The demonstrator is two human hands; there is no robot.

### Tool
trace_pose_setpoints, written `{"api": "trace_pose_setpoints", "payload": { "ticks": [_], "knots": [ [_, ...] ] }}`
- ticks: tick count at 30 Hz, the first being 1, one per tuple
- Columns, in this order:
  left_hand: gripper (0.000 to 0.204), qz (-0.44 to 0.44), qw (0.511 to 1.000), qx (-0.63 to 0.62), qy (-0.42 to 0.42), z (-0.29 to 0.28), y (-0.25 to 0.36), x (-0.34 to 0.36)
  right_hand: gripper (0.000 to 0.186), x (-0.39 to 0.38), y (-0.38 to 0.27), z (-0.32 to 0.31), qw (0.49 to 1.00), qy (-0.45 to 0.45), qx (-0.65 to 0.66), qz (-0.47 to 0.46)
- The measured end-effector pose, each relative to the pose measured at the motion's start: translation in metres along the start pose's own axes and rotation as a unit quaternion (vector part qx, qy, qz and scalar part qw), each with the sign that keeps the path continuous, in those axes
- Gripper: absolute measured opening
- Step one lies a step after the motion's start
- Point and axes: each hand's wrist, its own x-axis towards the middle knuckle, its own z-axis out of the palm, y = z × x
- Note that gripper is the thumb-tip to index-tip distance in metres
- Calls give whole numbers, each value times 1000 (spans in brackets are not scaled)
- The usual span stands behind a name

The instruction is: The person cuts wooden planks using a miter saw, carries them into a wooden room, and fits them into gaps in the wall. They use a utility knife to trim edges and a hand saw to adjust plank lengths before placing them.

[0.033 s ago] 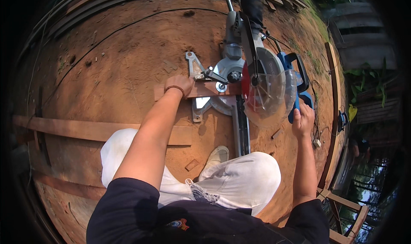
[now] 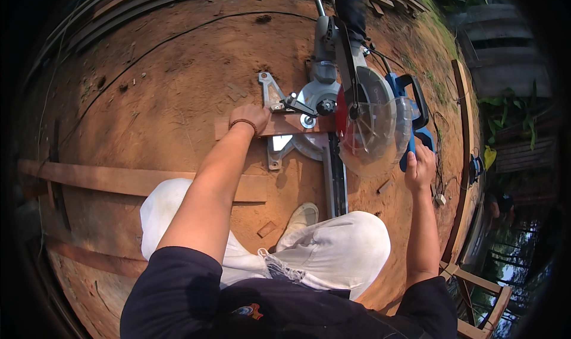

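Note:
A mitre saw with a grey base stands on the ground in front of me. Across its base lies a short reddish-brown wooden board, and my left hand is closed around it near its left end, beside the fence. The clear round blade guard hangs to the right of the board's end, below the grey upper guard. My right hand is wrapped round the saw's blue handle; its fingers are partly hidden. Whether the blade is turning I cannot tell.
A long plank lies on the dirt at the left. Small wood offcuts are near my shoe. A black cable curves across the ground behind. At the right runs a timber beam, with a wooden frame below.

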Motion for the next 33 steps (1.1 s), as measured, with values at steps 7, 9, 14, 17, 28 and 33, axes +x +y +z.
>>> {"api": "trace_pose_setpoints", "payload": {
  "ticks": [7, 9, 14, 17, 28, 33],
  "knots": [
    [63, 2, 1000, 9, -8, -5, 1, -2, 42, -11, 1, 20, 1000, 9, -8, 3],
    [63, 8, 1000, 15, 1, -6, 2, 0, 41, -13, 2, 27, 1000, 9, -6, 10],
    [63, 9, 1000, 9, 6, -2, 0, 3, 42, -19, 3, 42, 999, 30, -16, -12],
    [61, 13, 1000, -3, 18, 2, -3, 6, 42, -22, 3, 45, 1000, 26, -13, -9],
    [63, 19, 999, -2, 33, 9, -5, 9, 47, 0, -7, 11, 997, 77, 11, 16],
    [62, 23, 999, 16, 24, 9, -3, 10, 46, 45, -3, -35, 983, 177, 28, 36]
  ]
}}
